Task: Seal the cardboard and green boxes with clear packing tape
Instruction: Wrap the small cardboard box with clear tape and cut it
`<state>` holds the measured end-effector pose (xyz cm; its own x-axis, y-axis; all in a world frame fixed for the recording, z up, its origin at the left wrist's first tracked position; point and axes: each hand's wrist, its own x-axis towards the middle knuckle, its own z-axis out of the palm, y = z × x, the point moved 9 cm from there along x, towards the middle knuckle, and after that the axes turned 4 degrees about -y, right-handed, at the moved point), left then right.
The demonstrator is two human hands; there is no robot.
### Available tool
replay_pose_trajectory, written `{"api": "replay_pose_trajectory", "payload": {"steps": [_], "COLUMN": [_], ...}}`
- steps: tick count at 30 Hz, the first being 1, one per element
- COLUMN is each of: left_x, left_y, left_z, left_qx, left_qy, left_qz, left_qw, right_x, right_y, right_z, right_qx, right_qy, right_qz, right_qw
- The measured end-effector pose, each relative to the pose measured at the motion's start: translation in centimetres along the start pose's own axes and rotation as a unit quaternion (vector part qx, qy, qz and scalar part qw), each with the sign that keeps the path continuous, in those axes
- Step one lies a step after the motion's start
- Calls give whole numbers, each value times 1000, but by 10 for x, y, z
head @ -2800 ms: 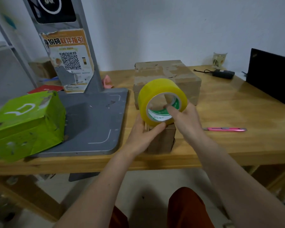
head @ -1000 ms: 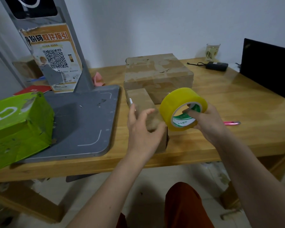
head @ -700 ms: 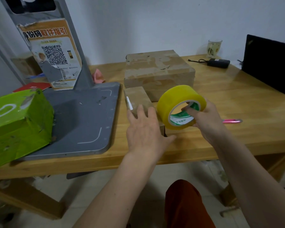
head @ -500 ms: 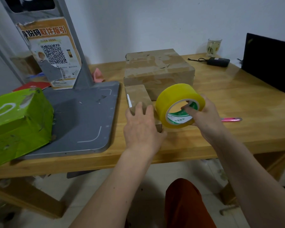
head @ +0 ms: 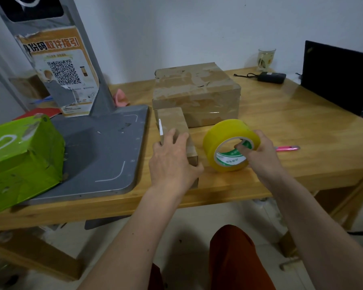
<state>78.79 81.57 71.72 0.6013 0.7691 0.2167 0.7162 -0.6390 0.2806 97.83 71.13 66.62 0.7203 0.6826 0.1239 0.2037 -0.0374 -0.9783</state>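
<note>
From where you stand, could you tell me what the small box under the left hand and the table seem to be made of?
The small box looks like plain brown cardboard, matte, with a glossy strip that may be tape near its front end. The table looks like light wood with a glossy varnish: grain lines and plank joints show, and the top reflects the dark laptop.

- Left hand (head: 172,162) laid palm down, fingers straight and together, thumb spread to the right.
- Left forearm bare, reaching up from the lower middle.
- Right hand (head: 258,151) curled, fingertips (head: 240,147) hooked inward, thumb on the outer side.
- Right forearm bare, stretched in from the lower right, wrist straight.
</note>
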Motion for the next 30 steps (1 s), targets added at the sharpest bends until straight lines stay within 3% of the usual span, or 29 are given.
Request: {"api": "replay_pose_trajectory", "payload": {"steps": [7,14,18,30], "left_x": [7,7,-7,-7], "left_y": [-12,-10,21,24], "left_z": [-3,-3,-3,11], "left_qx": [-25,29,131,126], "left_qy": [-2,-3,65,82], "left_qz": [7,20,124,154], "left_qw": [1000,999,981,977], "right_x": [-3,-6,-6,-9], "right_y": [-11,-6,-5,-9], "right_z": [-3,-13,-12,-30], "right_qx": [-145,-142,-146,-194], "right_qy": [-16,5,10,20], "right_qz": [-42,-24,-17,-22], "right_qw": [988,990,989,981]}}
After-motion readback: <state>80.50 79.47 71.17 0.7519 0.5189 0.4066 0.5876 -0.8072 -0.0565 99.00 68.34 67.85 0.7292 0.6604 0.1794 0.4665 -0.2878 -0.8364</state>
